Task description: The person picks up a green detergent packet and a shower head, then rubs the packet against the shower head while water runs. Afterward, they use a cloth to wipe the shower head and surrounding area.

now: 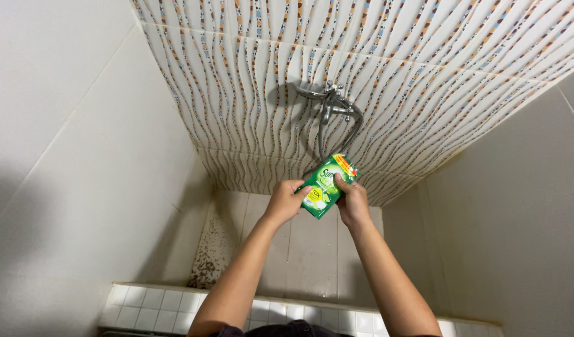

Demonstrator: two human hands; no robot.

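Head-camera view of a tiled shower stall, looking down and forward over both outstretched forearms. A green packet [327,185], flat and rectangular with a red-and-yellow strip at its upper right corner and a yellow patch low on its face, was held in the air between the two hands, tilted so that its long axis ran from lower left to upper right. It hung in front of the wall's lower courses, above the stall floor and apart from both.

The left hand [285,200] pinched the packet's lower left edge, its fingertips curled onto the packet's face near the yellow patch. The right hand [352,203] gripped the right edge from behind, with the thumb pressed flat across the front of the packet. Both hands were closed on the packet; neither was spread.

Above the packet, a chrome shower mixer [329,100] was mounted on the back wall [424,68], which was clad in tiles with wavy vertical stripes. A hose [355,128] looped down from the mixer toward the packet's upper corner; whether the two touched could not be told. The floor [312,249] showed dark speckling in its left corner. A low curb of small white tiles [156,302] crossed the foreground beneath the forearms. Plain pale walls closed the stall at left and right.
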